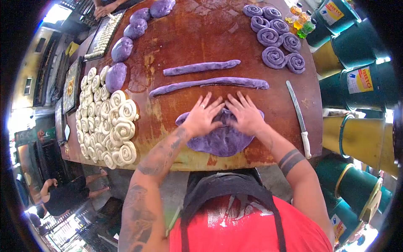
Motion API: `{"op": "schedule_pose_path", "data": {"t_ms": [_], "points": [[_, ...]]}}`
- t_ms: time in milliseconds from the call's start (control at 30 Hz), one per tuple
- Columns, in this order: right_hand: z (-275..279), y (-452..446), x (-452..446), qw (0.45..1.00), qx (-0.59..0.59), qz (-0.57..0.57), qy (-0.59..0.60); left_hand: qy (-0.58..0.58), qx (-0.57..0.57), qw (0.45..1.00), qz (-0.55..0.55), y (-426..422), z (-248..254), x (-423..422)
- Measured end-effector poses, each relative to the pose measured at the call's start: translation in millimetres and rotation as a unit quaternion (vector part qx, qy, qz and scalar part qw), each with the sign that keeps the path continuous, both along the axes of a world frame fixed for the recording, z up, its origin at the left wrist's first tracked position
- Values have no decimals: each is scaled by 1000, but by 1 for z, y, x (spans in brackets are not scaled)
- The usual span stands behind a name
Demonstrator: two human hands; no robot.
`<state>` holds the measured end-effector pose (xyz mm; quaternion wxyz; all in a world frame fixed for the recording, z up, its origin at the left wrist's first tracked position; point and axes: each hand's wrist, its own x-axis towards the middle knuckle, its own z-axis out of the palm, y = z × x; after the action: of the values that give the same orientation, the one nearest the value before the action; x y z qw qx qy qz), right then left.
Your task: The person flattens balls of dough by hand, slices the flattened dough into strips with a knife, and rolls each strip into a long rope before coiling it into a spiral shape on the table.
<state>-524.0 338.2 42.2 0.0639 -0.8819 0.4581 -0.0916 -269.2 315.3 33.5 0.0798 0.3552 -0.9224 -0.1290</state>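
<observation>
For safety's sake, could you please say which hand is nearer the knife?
Right. The right hand rests on the purple dough, left of the knife; the left hand is farther left.

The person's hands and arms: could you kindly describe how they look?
The left hand is ungloved, with a ring on one finger; the left arm carries sprawling dark tattoos. The right hand is ungloved too, and the right arm has two dark bands.

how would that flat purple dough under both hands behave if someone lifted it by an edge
The flat purple dough would likely droop and perhaps stretch, as it is spread broad and looks soft. It seems unlikely to roll or tip if pushed, lying low and wide on the table. Its uneven surface suggests it may dent easily.
</observation>
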Motion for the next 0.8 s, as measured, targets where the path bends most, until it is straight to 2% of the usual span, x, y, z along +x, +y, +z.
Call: {"op": "schedule_pose_path", "data": {"t_ms": [67, 100, 133, 167, 233, 267, 367, 400, 500, 533, 633, 667, 733, 767, 800], "points": [[10, 28, -10, 991, 117, 38, -51, 20, 85, 996, -29, 33, 2, 8], [14, 33, -16, 980, 174, 58, -76, 7, 110, 991, -71, 44, 20, 11], [31, 30, -21, 956, 272, 86, -64, -6, 161, 982, -94, 44, 29, 16], [31, 27, -24, 966, 239, 43, -84, -19, 212, 970, -117, 43, 35, 20], [30, 24, -28, 977, 169, -40, -121, 105, 284, 950, 81, 31, 39, 20], [21, 25, -23, 986, 98, -94, -96, 68, 78, 991, 85, 27, 26, 22], [14, 62, -14, 994, 40, -103, 16, -22, -40, 996, 77, 55, 9, 32], [12, 77, -18, 996, 25, -83, -10, -2, -36, 996, 78, 69, 6, 37], [10, 91, -41, 993, 92, -63, -31, -10, 38, 996, 82, 98, 8, 58], [7, 86, -41, 988, 96, -100, -62, 63, 70, 987, 129, 90, 6, 61], [-3, 51, -36, 981, 138, -129, -36, -49, 63, 976, 202, 54, 27, 54], [-3, 34, -40, 956, 237, -143, -101, 40, 139, 964, 223, 40, 23, 55], [6, -2, -49, 864, 421, -161, -225, 216, 282, 898, 260, 14, 26, 57], [13, -6, -51, 834, 415, -145, -333, 269, 315, 866, 280, 10, 36, 60], [30, -14, -52, 844, 391, -170, -324, 246, 262, 887, 290, 3, 46, 64]]}}
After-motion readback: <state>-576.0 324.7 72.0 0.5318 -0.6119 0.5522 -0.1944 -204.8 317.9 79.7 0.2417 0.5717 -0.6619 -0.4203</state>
